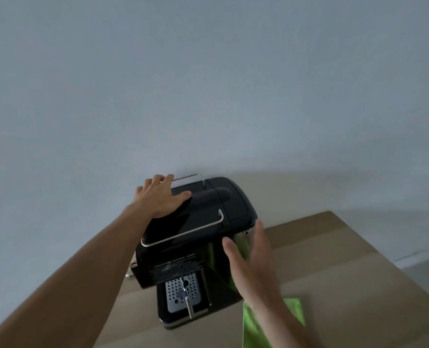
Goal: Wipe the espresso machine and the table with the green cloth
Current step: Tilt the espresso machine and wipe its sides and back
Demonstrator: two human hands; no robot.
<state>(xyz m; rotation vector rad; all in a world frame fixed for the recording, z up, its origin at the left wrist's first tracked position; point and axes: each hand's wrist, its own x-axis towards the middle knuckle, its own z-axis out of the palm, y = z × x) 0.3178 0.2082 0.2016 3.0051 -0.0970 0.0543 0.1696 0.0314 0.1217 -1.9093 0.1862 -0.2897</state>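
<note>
Palm down, your left hand (158, 195) rests, fingers spread, atop the black boxy espresso machine (198, 222). Your right hand (249, 262), fingers straight, empty, is just beside its right side. The bright green cloth (295, 310) lies on the tan table (359, 272), front-right of the machine.

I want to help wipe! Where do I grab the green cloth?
Pinch the cloth at its far right corner, coming from above on the right. It lies flat on the table, so a corner probably lifts easiest, and the machine crowds its left side.
</note>
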